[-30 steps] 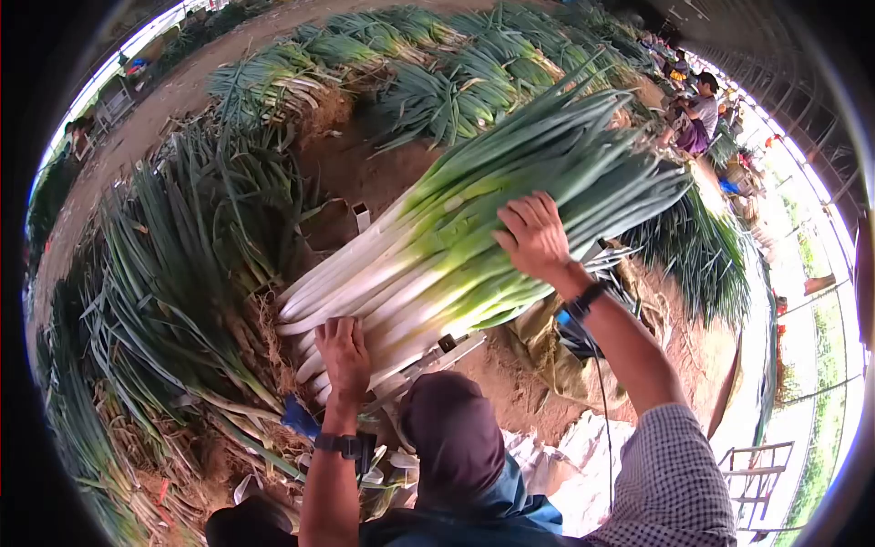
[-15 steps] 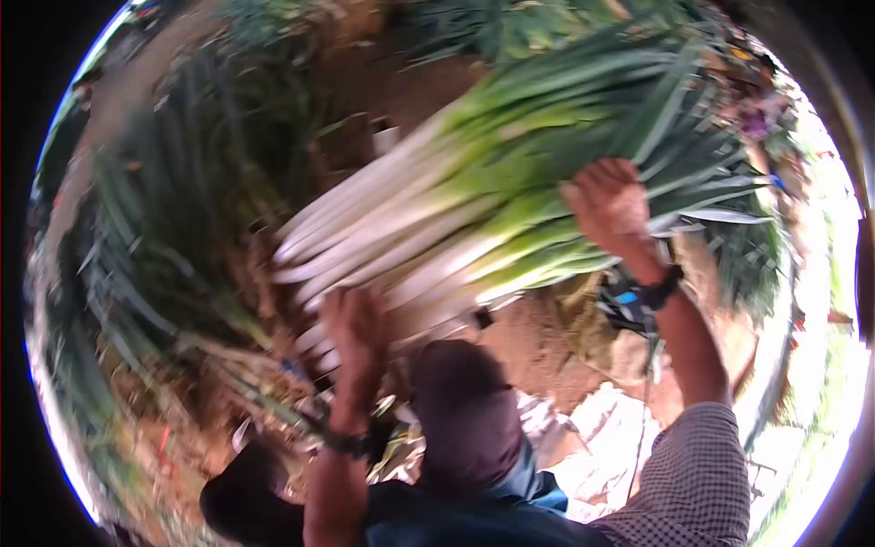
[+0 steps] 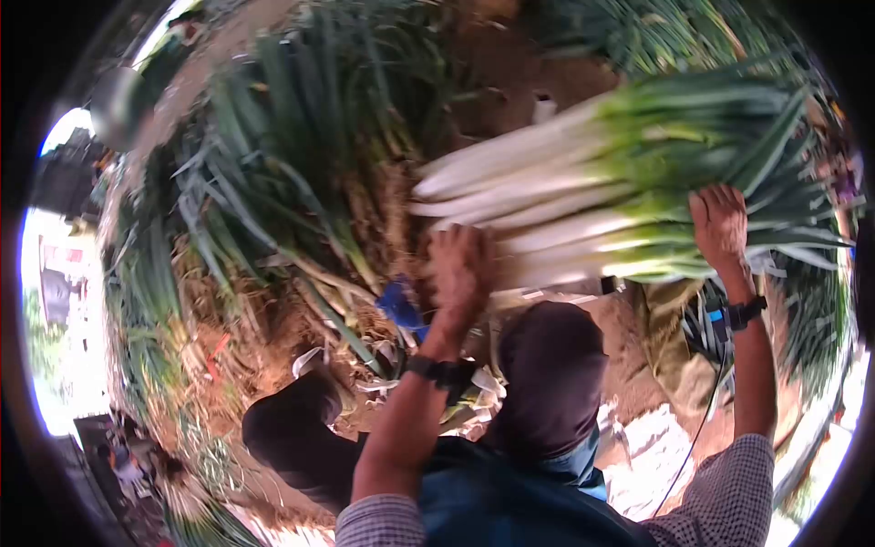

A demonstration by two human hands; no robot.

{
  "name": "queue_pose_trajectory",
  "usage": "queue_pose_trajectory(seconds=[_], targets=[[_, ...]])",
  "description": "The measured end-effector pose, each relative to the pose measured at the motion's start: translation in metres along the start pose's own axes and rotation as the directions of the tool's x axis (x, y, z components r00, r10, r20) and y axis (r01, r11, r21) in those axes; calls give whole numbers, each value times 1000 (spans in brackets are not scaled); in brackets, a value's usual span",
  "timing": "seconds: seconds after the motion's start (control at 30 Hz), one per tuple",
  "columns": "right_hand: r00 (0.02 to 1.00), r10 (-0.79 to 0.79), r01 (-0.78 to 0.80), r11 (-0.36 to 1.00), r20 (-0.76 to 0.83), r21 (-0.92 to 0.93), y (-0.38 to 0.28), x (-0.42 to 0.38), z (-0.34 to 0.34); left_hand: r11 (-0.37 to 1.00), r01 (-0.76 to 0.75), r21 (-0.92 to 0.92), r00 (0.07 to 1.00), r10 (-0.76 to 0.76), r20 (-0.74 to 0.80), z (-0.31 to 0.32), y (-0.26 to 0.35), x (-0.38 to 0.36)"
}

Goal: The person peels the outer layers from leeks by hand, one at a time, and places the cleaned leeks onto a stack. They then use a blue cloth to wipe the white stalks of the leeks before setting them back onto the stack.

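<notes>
A large bundle of leeks (image 3: pixel 583 173) lies across the right half of the view, white ends to the left, green leaves to the right. My left hand (image 3: pixel 462 269) is at the lower white ends, its fingers bent over them; blur hides whether they grip. On the green part rests my right hand (image 3: pixel 720 219), fingers bent down against the leaves. Both wrists wear dark bands.
More leeks with roots and soil (image 3: pixel 310 164) are heaped at the left. Other green leaves (image 3: pixel 684 32) lie at the top right. A blue item (image 3: pixel 399 305) sits beside the left heap. My knees (image 3: pixel 551 374) are below the bundle, near a brown sack (image 3: pixel 679 351).
The view has swung left, so the bundle and both hands appear farther right. Both hands remain at the bundle, with the left still at the white ends and the right on the green part.
</notes>
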State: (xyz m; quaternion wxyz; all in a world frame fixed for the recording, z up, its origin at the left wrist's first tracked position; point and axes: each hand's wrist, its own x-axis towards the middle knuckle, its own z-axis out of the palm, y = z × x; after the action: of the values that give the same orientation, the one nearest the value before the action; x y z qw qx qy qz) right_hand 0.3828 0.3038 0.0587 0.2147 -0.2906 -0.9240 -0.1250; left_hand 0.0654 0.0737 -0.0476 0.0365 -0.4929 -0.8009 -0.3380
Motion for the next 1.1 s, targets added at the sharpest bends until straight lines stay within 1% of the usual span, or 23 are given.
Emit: queue_pose_trajectory(seconds=[0.03, 0.07, 0.1, 0.17, 0.23, 0.27, 0.3, 0.33, 0.37, 0.43, 0.47, 0.53, 0.63, 0.73, 0.77, 0.8, 0.83, 0.9, 0.97, 1.0, 1.03, 1.07, 1.1], targets=[[1000, 4, -5, 1000, -10, -22, 3, 3, 3, 1000, 1, -18, 999, 0, 43, 1, -5, 1], [1000, -3, 2, 1000, -22, -20, 3, 5, 2, 999, 31, -40, 999, -31, 7, 3, -6, 0], [1000, -8, 8, 1000, -22, -22, 3, 5, 1, 996, 58, -74, 998, -57, 17, -2, -4, 3], [1000, -5, 6, 1000, -31, 14, -3, 9, -8, 989, 43, -142, 998, -37, 45, -13, -8, 5], [999, -16, 14, 999, -32, -35, 9, 3, 14, 963, -23, -267, 997, 43, 71, -18, -33, 1], [1000, 11, -12, 997, -23, -75, 18, 0, 10, 965, 13, -261, 1000, -15, -7, -28, -40, -4], [999, 35, -35, 999, -11, -19, 16, 1, -5, 966, 49, -256, 994, -72, -82, -40, -52, -7], [999, 54, -54, 997, -3, 50, 4, 10, -18, 971, 26, -239, 971, -81, -223, -55, -60, -6], [999, 46, -45, 998, -26, 48, -1, 17, -28, 978, 16, -209, 929, -92, -358, -70, -72, -7], [997, 37, -33, 998, -68, 59, -13, 24, -43, 999, -10, -47, 926, -8, -377, -83, -95, -12], [995, 47, -43, 998, -88, 47, -15, 25, -46, 997, -72, -30, 958, 61, -281, -93, -84, -13], [991, 57, -55, 998, -122, 25, -11, 26, -43, 981, -194, -8, 978, 192, -81, -110, -65, -20], [993, 31, -39, 997, -110, -74, 1, 22, -22, 965, -261, 36, 958, 253, 138, -97, -69, -16], [998, 53, -55, 994, -25, -91, 8, 6, -18, 954, -286, -88, 938, 298, 177, -81, -74, -7], [998, 50, -51, 996, -23, -78, 5, -1, -13, 951, -279, -129, 934, 301, 194, -81, -76, -9], [995, 31, -39, 995, -90, -92, 9, -10, -1, 951, -285, -121, 928, 305, 212, -83, -73, -7], [998, 67, -68, 989, -14, -130, 10, -11, 4, 946, -290, -148, 926, 316, 206, -79, -76, -5], [999, 2, -8, 984, -33, -180, 14, -7, 12, 928, -316, -199, 923, 349, 161, -71, -86, -4], [1000, -7, 7, 974, 2, -226, 22, -6, 16, 937, -324, -135, 922, 344, 178, -71, -87, -5], [999, 9, 1, 966, 40, -259, 27, -6, 16, 943, -330, -46, 932, 333, 146, -72, -84, -9], [996, 30, -4, 957, 85, -289, 33, -6, 20, 944, -326, -60, 939, 330, 97, -63, -89, -13], [997, -32, 50, 954, 66, -296, 39, -4, 20, 947, -307, -93, 945, 315, 91, -62, -91, -16], [995, -88, 100, 946, 54, -307, 39, -2, 15, 952, -306, -30, 940, 307, 151, -69, -86, -17]])
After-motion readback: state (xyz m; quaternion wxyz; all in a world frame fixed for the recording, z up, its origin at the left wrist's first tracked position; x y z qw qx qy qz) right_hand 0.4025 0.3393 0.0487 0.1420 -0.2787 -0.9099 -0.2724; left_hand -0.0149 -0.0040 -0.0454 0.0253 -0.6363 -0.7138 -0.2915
